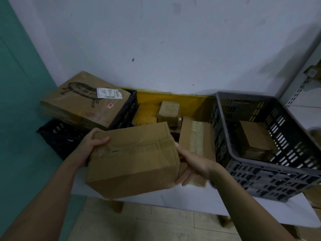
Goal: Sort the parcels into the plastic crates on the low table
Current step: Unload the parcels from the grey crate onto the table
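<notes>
I hold a brown taped cardboard parcel (pixel 133 160) in both hands above the front edge of the low white table (pixel 191 200). My left hand (pixel 88 146) grips its left end with the thumb on top. My right hand (pixel 192 166) supports its right end from the side and underneath. Behind it stands a yellow crate (pixel 173 100) with several small parcels inside. A black crate (pixel 128 108) on the left carries a large flat box (pixel 85 101) with a white label. A grey crate (pixel 271 146) on the right holds one parcel (pixel 257 138).
The crates stand against a white wall (pixel 156 40). A green surface (pixel 17 101) borders the left. White metal shelving (pixel 302 87) rises at the right. More cardboard boxes (pixel 312 204) lie low at the far right. Tiled floor (pixel 156 223) shows under the table.
</notes>
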Motion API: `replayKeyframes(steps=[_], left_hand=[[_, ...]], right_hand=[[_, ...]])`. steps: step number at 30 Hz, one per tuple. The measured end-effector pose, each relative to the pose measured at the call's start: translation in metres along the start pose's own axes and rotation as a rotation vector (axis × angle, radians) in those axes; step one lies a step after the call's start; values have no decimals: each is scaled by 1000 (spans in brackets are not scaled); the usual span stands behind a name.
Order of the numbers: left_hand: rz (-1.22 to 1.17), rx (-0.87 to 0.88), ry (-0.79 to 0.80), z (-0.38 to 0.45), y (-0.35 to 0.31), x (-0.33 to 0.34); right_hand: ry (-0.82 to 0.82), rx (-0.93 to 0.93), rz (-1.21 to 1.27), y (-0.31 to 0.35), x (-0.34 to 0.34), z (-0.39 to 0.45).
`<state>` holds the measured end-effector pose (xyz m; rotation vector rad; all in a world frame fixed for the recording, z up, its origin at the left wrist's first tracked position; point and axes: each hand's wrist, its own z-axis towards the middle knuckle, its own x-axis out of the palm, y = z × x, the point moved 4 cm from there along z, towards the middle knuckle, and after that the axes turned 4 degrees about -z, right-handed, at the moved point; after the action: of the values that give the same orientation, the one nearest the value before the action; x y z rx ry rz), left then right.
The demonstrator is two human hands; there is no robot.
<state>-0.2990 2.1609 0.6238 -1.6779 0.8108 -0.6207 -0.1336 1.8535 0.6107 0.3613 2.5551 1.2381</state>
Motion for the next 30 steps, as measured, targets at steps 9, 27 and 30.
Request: replayKeyframes(steps=[9,27,30], left_hand=[[924,257,-149,8,65,34],[1379,81,70,-21,116,119],[1394,124,80,-28,111,124]], right_hand=[[-43,165,456,-79,29,59],[-78,197,-15,-70,53,95],[29,228,-105,-65,47,90]])
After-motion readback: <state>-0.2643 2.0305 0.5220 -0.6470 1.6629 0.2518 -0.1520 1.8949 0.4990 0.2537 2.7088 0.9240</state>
